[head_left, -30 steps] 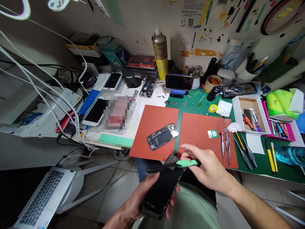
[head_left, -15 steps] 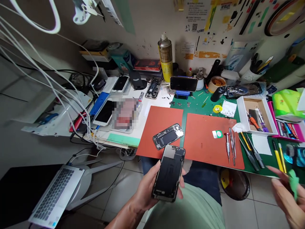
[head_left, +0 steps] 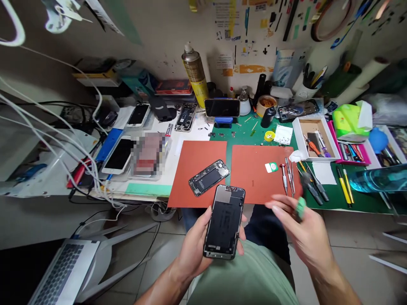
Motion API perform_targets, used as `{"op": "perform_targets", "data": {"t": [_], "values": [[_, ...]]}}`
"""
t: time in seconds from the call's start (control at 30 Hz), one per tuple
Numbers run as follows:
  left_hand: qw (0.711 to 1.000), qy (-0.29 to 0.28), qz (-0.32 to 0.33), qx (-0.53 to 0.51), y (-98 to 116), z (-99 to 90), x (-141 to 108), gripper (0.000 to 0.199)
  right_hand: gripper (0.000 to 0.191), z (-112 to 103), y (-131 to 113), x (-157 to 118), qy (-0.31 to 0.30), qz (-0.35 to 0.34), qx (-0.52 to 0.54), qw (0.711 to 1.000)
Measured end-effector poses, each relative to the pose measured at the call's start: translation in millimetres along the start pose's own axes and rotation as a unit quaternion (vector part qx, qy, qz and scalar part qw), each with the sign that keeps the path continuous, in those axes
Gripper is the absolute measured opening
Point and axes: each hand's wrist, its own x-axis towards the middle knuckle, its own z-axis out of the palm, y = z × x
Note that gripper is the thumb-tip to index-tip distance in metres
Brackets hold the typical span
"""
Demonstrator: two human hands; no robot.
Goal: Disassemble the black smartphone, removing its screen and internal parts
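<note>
My left hand [head_left: 193,243] grips a phone screen assembly [head_left: 224,222] by its edges, thumb on the left side and fingertips on the right. Its dark inner side faces up, tilted toward me over my lap. On the left orange mat [head_left: 181,178], just beyond it, lies an opened phone body [head_left: 210,177] with its inside showing. My right hand [head_left: 305,233] hovers to the right of the screen assembly, in front of the right orange mat [head_left: 248,178]. A small green object [head_left: 300,208] with a dark part is held among its fingers; its kind is unclear.
A screwdriver [head_left: 284,178], tweezers [head_left: 290,176] and pliers [head_left: 310,188] lie at the right. Behind them stands a white box [head_left: 333,154] of tools. A spray can [head_left: 194,74] and a propped phone [head_left: 221,108] stand at the back. Cables [head_left: 79,156] hang at the left.
My right hand has come in from the far right toward the screen assembly, still with the green object. The view has turned rightward. My left hand keeps its hold.
</note>
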Motion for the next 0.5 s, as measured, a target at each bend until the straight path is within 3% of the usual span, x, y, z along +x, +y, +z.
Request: {"op": "perform_targets", "data": {"t": [0.07,0.13,0.23,0.37,0.5], "values": [[1.0,0.002,0.009,0.008,-3,5.0,-1,0.068,0.037,32,-17,19,-0.047,-0.01,0.038,0.998],[1.0,0.003,0.014,0.015,-6,8.1,-1,0.067,0.039,48,-28,30,-0.065,-0.022,0.066,0.995],[1.0,0.012,0.012,0.025,-9,8.9,-3,0.066,0.045,53,-38,32,-0.07,-0.036,0.053,0.995],[0.998,0.032,0.005,0.045,-12,6.4,-6,0.068,0.033,48,-45,25,-0.066,-0.09,-0.024,0.993],[0.995,0.065,-0.003,0.07,-16,6.5,-8,0.072,0.033,54,-47,22,-0.044,-0.155,-0.08,0.984]]}}
